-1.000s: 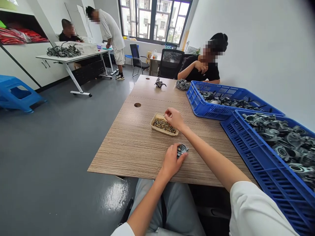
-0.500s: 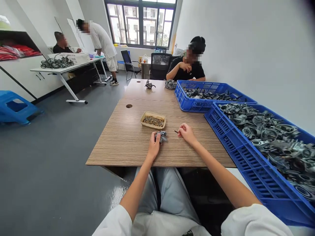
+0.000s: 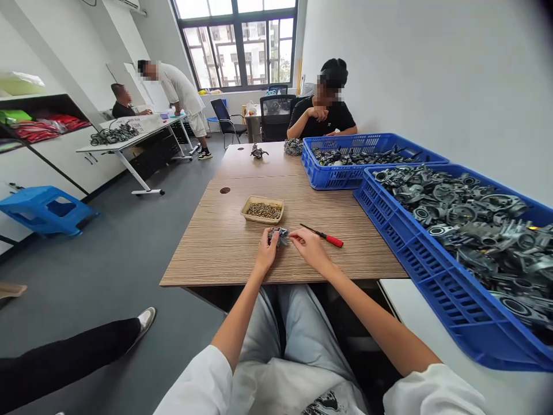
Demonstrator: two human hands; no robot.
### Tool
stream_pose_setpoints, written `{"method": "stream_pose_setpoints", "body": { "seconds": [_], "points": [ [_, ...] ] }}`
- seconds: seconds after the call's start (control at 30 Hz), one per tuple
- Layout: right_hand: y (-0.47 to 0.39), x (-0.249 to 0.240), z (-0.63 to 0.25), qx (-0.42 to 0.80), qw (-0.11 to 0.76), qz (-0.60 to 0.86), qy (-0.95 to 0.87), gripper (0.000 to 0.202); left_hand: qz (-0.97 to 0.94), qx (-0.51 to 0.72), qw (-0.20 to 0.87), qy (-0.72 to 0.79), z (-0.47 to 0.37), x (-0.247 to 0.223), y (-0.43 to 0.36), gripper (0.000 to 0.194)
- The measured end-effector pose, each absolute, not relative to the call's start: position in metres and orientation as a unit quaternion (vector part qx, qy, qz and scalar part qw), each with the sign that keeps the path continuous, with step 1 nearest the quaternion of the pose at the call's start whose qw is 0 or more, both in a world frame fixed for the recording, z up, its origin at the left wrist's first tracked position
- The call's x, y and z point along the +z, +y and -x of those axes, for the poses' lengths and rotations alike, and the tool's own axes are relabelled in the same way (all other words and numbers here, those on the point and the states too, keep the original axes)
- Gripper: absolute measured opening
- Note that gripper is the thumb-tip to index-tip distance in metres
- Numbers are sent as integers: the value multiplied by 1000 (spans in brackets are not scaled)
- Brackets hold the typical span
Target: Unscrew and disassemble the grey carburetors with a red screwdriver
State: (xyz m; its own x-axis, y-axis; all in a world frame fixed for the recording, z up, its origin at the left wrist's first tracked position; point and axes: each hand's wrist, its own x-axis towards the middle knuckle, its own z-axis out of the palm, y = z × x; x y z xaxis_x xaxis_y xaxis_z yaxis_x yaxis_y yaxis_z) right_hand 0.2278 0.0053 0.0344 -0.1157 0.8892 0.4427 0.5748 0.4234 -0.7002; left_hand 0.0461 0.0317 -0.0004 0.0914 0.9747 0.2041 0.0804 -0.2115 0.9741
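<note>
"Metal part [image 3: 283, 234]: where's it sitting?"
"Toward the near edge of the worktop [image 3: 216, 253]; my left hand [image 3: 268, 249] is gripping it."
"And the right hand [image 3: 309, 248]?"
"Pinching narrow beside it, I can't tell on what; a screwdriver [image 3: 334, 240] is lying just beyond."

Your left hand [image 3: 268, 248] covers much of the metal part [image 3: 283, 234], while the small item [image 3: 290, 236] at the pinched fingertips of your right hand [image 3: 311, 248] is too tiny to identify. Individual screws [image 3: 263, 211] blur together in their tray [image 3: 260, 220]. At right, the frame's edge crops the near blue crate [image 3: 397, 245], which masks a corner of the far crate [image 3: 332, 177]. Someone's black-trousered leg [image 3: 86, 344] is cut off at left, your shirt print [image 3: 324, 402] at bottom.
</note>
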Motion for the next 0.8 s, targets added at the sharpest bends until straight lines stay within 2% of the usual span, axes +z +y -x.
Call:
{"method": "stream_pose_setpoints", "body": {
  "seconds": [0.4,0.8],
  "points": [
    [7,34,-216,111,363,519,-766,14,-625,475,427,448,-47,-1,30,48],
    [6,32,-219,125,373,508,-766,12,-651,467,396,449,-46,2,28,35]
  ]
}}
